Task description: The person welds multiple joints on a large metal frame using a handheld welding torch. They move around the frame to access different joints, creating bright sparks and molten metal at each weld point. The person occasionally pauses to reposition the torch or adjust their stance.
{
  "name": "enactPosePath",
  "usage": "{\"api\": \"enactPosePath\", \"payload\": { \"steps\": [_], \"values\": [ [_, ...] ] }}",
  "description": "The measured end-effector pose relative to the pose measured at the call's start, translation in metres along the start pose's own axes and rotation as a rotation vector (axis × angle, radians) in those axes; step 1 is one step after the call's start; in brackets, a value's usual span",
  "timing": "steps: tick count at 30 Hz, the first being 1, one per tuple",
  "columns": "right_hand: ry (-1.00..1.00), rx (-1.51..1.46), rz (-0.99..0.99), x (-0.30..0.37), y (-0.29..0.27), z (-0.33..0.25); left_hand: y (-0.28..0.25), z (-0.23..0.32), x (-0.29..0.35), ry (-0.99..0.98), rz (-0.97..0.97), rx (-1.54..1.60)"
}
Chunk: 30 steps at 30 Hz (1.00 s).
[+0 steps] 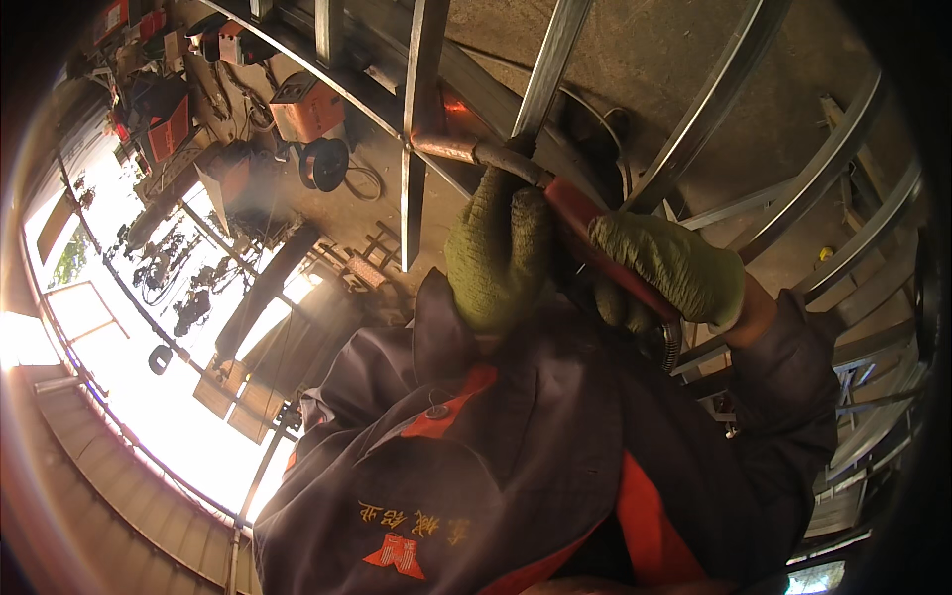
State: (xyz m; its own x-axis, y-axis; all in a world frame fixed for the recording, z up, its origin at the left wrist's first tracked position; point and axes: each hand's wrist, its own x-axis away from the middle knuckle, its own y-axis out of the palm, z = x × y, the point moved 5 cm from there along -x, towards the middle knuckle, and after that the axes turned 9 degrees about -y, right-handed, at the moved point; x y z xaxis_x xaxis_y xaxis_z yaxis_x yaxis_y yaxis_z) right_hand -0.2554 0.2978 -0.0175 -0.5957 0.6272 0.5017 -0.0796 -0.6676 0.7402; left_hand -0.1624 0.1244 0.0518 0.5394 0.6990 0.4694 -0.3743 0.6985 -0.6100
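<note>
My right hand [666,263], in a yellow-green work glove, grips the red handle [585,226] of a welding torch. The torch's bent metal neck [514,164] leads left to a copper-coloured nozzle [443,147]. That nozzle's tip meets a joint where a flat steel bar [416,99] crosses a thin metal rail [342,89]. My left hand [494,253], gloved alike, is raised under the neck with its fingertips closed about it; part of its grip is hidden. An orange-red glow [458,111] shows just beside the nozzle. Below the handle, a ribbed torch cable [672,347] runs down.
Several curved steel bars [709,104] of a frame stretch across the right side. On the floor at left stand an orange-red machine [307,107] and a black wire spool [323,164]. A bright doorway [119,327] lies farther left. A loose cable [600,119] lies beyond the bars.
</note>
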Motion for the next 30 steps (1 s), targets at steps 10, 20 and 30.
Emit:
{"api": "enactPosePath", "payload": {
  "steps": [10, 20, 30],
  "values": [
    [-0.392, 0.017, -0.136, 0.016, 0.018, -0.006, -0.001, -0.001, -0.006, -0.088, -0.126, 0.054],
    [-0.277, 0.324, -0.160, 0.004, 0.003, -0.014, 0.002, -0.007, -0.005, -0.091, -0.081, 0.071],
    [-0.240, 0.106, -0.180, 0.003, -0.004, -0.006, 0.008, -0.013, 0.002, -0.216, -0.130, 0.291]
  ]
}}
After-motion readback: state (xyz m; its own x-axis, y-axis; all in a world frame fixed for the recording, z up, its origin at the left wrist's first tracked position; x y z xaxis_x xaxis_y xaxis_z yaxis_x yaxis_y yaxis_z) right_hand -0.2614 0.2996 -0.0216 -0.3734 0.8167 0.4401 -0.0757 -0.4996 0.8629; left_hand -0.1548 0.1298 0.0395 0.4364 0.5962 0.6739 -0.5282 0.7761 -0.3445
